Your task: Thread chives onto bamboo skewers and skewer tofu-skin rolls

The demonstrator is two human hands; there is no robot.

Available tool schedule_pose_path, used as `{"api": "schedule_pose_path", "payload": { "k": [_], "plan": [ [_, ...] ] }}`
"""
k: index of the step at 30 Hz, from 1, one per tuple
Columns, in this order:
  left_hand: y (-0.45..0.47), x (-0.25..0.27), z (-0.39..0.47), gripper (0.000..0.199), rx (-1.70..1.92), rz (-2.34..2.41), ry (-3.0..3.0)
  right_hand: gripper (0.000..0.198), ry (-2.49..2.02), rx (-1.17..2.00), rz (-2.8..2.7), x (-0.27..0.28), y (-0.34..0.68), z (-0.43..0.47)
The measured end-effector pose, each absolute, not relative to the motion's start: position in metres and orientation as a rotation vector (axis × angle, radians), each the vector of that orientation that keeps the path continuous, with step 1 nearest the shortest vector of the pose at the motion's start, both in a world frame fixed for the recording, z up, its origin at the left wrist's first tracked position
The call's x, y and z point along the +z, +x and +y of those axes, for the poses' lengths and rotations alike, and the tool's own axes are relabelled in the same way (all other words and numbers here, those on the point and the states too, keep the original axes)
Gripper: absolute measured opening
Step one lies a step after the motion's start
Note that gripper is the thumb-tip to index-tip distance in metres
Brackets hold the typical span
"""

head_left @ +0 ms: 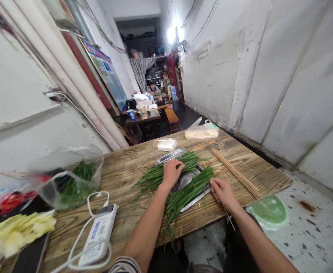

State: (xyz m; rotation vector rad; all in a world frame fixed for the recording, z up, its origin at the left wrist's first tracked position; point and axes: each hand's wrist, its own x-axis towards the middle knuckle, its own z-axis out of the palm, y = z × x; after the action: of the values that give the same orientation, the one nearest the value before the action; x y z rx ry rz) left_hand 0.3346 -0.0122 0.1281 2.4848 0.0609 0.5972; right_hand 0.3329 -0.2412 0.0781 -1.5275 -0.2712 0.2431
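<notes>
A pale wall [226,72] is running along the right, and a wooden table [121,185] is filling the foreground. At its left side a clear bag [84,197] is holding more greens. 2 loose bunches are lying across the metal tray [185,181]: the far greens [152,176] are spilling past its left edge, and the near greens [187,193] are trailing over the table's near edge. A bundle of skewers [236,171] is lying to the right of the tray, while a power strip [98,235] is sitting to the left, well apart from it. Beyond the tray a white box [167,144] is standing.

The left hand [172,172] is resting over the far greens, fingers curling and thumb pointing at them; whether it is gripping any stalks, I cannot tell. The right hand [220,189] is pinching a thin skewer [229,219], which is slanting down past the table edge, just beside the near greens' end.

The step in hand is seemingly bringing greens and skewer together. The next move is probably calling for a firm right pinch and a few stalks aligning evenly.
</notes>
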Motion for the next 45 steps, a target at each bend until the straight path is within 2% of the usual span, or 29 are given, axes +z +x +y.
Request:
{"api": "schedule_pose_path", "payload": {
  "k": [5, 10, 15, 19, 28, 35, 45],
  "plan": [
    [0.338, 0.142, -0.038, 0.021, 0.456, 0.0, 2.431, 0.043, -1.53, 0.362, -0.326, 0.078, 0.331, -0.246],
    [0.351, 0.146, -0.054, 0.024, 0.277, -0.033, 2.341, 0.04, -1.565, 0.197, -0.381, 0.071, 0.329, -0.245],
    [0.368, 0.157, -0.052, 0.019, 0.061, 0.127, 1.979, 0.038, -1.627, 0.048, -0.48, 0.068, 0.33, -0.247],
    [0.372, 0.151, -0.058, 0.014, 0.08, 0.232, 1.846, 0.038, -1.626, 0.063, -0.485, 0.073, 0.328, -0.248],
    [0.366, 0.137, -0.064, 0.019, 0.074, 0.176, 1.794, 0.04, -1.638, 0.089, -0.488, 0.073, 0.33, -0.249],
    [0.368, 0.133, -0.065, 0.026, 0.096, 0.148, 1.863, 0.041, -1.639, 0.09, -0.5, 0.075, 0.33, -0.249],
    [0.369, 0.129, -0.063, 0.023, 0.184, 0.103, 1.951, 0.043, -1.641, 0.076, -0.505, 0.075, 0.331, -0.249]
  ]
}}
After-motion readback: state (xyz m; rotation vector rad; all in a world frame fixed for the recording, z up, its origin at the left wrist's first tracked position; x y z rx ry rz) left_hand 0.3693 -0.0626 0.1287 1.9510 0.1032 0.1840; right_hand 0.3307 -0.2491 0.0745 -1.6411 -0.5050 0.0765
